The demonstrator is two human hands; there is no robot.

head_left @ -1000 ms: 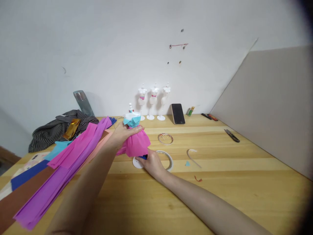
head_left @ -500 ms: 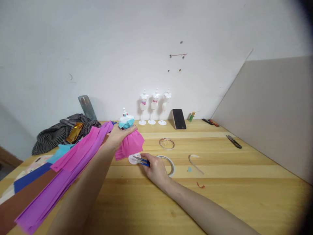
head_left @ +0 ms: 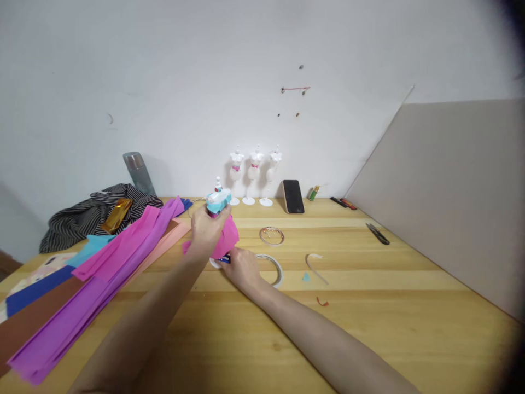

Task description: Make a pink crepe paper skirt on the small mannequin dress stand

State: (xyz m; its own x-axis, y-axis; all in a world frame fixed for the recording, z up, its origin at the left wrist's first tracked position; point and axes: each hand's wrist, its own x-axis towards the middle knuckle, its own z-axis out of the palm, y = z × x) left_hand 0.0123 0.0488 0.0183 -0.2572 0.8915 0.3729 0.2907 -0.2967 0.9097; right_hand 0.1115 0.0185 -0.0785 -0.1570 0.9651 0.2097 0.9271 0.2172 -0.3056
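My left hand (head_left: 206, 229) is closed around the waist of a small white mannequin (head_left: 218, 198) that wears a teal paper top and a pink paper skirt (head_left: 228, 236); the figure tilts to the right. My right hand (head_left: 241, 268) rests on the table just below the skirt and grips small blue-handled snips (head_left: 223, 259), their tip under the skirt's hem. The mannequin's round white base (head_left: 214, 264) shows only at its edge beneath the skirt.
A tape roll (head_left: 274, 267) lies right of my right hand, a wire ring (head_left: 271, 235) behind it. Paper sheets (head_left: 102, 262) fan out at left, beside striped cloth (head_left: 82, 214) and a bottle (head_left: 138, 172). Three mannequins (head_left: 253, 174), a phone (head_left: 292, 196) and black snips (head_left: 378, 234) stand farther back.
My left hand tipped the dressed mannequin over to the right. My right hand drew the blue snips out, then pushed them back under the skirt's hem. The camera shifted slightly.
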